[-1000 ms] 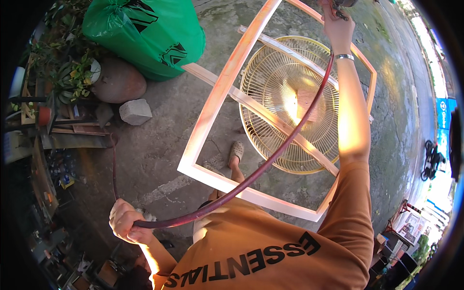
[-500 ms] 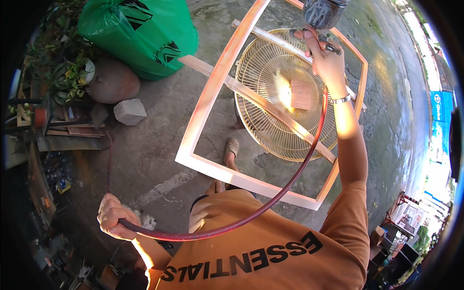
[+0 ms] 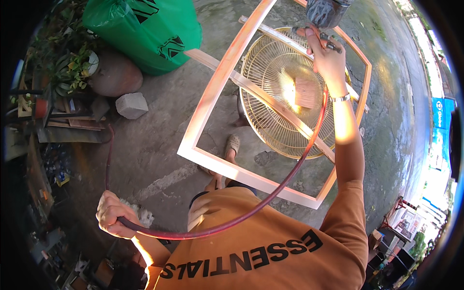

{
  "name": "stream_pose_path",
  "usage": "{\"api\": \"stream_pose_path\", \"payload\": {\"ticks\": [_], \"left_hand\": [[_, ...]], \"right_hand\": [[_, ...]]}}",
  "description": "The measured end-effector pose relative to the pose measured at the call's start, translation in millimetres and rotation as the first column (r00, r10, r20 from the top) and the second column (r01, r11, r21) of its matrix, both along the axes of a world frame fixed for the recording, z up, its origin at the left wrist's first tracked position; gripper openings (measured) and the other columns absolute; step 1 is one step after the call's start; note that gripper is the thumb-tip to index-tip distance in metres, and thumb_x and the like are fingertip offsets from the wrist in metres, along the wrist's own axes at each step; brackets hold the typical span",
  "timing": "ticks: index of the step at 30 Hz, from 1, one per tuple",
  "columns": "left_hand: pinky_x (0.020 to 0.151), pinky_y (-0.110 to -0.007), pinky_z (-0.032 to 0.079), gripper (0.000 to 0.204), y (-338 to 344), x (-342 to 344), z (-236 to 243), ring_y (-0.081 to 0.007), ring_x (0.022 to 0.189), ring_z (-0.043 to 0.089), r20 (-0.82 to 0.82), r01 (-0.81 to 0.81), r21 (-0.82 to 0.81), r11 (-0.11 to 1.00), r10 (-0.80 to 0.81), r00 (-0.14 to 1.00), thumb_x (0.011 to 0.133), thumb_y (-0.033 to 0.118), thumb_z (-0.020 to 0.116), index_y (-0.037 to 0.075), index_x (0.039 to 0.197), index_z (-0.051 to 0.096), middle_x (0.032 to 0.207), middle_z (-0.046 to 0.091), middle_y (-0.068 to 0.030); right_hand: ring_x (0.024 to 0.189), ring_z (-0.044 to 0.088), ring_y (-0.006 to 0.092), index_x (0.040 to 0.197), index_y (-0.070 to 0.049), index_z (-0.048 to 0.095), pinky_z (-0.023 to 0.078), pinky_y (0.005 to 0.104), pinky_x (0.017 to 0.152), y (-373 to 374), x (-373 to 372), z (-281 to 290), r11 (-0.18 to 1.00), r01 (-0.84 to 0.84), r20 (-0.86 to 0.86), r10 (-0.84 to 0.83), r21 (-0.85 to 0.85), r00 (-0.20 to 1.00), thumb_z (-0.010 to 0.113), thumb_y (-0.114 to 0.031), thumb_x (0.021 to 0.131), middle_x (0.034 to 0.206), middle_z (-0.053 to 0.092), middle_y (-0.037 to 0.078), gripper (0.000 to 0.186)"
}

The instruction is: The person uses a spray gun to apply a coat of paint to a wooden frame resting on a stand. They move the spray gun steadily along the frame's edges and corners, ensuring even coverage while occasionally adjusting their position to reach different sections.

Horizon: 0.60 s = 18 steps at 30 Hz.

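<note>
My right hand [image 3: 329, 60] is closed around a spray gun [image 3: 326, 13] with a dark, paint-smeared cup, held above the far right part of a pale wooden frame [image 3: 246, 176]. A red hose [image 3: 270, 199] runs from the gun in a loop across my front to my left hand [image 3: 115, 215], whose fingers are wrapped round it. Two wooden slats lie under the frame, the nearer slat [image 3: 275, 110] running diagonally. Beneath them is a round gold wire fan grille [image 3: 263, 133], with a square wood block [image 3: 306, 93] at its middle.
A full green plastic bag [image 3: 159, 38] stands at the far left, beside a rounded clay pot [image 3: 116, 79] and a concrete block [image 3: 131, 106]. Plants and scrap wood line the left side. White fur [image 3: 144, 212] shows near my left hand. A blue banner [image 3: 442, 116] hangs far right.
The view has shifted slightly, so the frame, the grille and the bag sit a little further right. Both hands keep their grips and have hardly moved.
</note>
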<state>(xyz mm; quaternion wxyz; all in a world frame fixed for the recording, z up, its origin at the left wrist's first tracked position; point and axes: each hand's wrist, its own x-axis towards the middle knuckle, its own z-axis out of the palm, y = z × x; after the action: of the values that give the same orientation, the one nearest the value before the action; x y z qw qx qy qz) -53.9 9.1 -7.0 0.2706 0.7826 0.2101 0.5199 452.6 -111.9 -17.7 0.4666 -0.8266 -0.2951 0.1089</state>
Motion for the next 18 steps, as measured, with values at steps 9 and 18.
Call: {"api": "stream_pose_path", "payload": {"ticks": [9, 18], "left_hand": [[0.049, -0.03, 0.02, 0.064, -3, -4, 2, -0.0125, 0.044, 0.029, -0.004, -0.057, 0.044, 0.997, 0.058, 0.998, 0.102, 0.047, 0.037, 0.009, 0.051, 0.038, 0.046, 0.028, 0.0015], [0.051, -0.031, 0.017, 0.064, 3, -9, 4, -0.0117, 0.045, 0.025, 0.105, 0.03, -0.056, 0.998, -0.024, 0.994, 0.104, 0.046, 0.033, 0.01, 0.051, 0.034, 0.048, 0.025, 0.0026]], "right_hand": [[0.059, 0.057, 0.006, 0.106, -0.008, 0.076, 0.048, 0.0239, 0.058, -4, 26, -6, 0.992, 0.009, 0.191, -0.034, 0.129, 0.981, 0.068, -0.03, 0.094, 0.073, 0.07, 0.0, 0.026], [0.053, 0.053, 0.0061, 0.11, -0.007, 0.075, 0.044, 0.0235, 0.051, -41, -79, 10, 0.995, -0.097, 0.029, 0.097, -0.012, 0.995, 0.066, -0.026, 0.097, 0.067, 0.065, -0.002, 0.025]]}}
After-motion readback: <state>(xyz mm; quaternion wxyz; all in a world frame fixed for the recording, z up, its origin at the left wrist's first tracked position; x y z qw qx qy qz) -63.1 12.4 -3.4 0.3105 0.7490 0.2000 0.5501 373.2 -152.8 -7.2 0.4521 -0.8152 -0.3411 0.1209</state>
